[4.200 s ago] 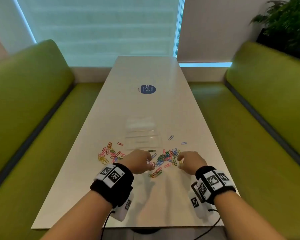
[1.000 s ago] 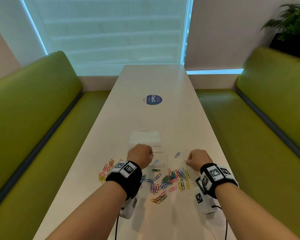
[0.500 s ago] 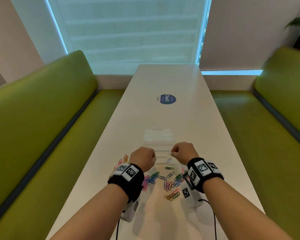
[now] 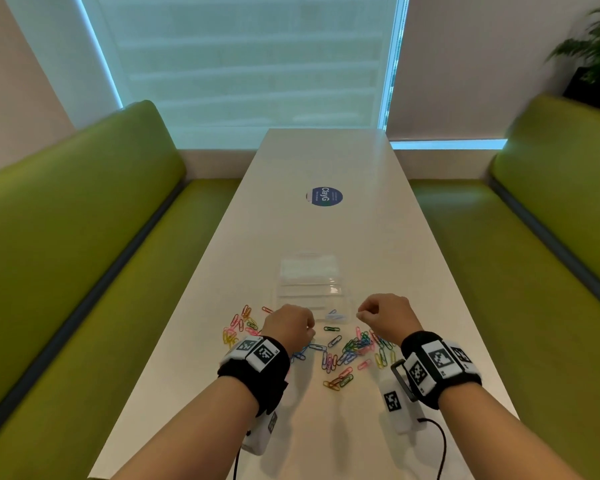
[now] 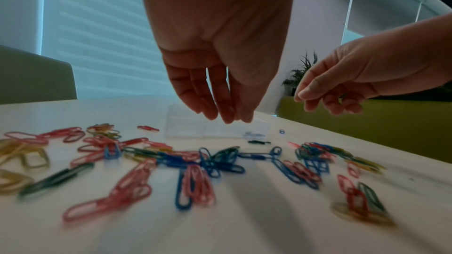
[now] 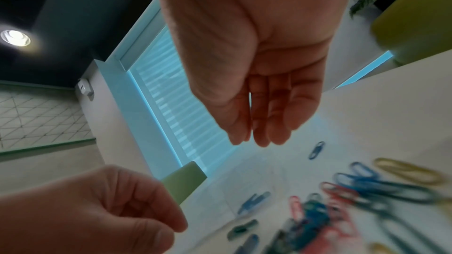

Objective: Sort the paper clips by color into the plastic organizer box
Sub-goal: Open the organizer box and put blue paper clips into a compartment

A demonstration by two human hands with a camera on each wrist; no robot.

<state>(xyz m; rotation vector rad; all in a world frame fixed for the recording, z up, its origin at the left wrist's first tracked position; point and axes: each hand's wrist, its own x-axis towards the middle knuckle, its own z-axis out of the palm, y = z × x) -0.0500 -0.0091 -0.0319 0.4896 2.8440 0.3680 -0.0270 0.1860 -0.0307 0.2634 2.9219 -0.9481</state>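
Note:
A clear plastic organizer box (image 4: pixel 309 285) lies mid-table, with a few blue clips (image 4: pixel 336 315) in its near right compartment. Loose paper clips in several colors lie in front of it: a big mixed pile (image 4: pixel 352 349) and a smaller pink-yellow pile (image 4: pixel 238 325). My left hand (image 4: pixel 309 333) hovers low over the blue clips at the pile's left end, fingers (image 5: pixel 227 115) hanging down with tips together and nothing in them. My right hand (image 4: pixel 361 315) hangs just right of the box's near corner, loosely curled and empty (image 6: pixel 254 140).
A single green clip (image 4: pixel 331 329) lies between the box and the pile. The white table (image 4: pixel 326 237) carries a round blue sticker (image 4: pixel 324 196) further back. Green benches (image 4: pixel 84 244) flank both long sides. A plant (image 4: pixel 596 46) stands far right.
My right hand has drawn back to the right from over the box, and the blue clip it pinched now lies in the near right compartment. My left hand has pulled back toward the pile.

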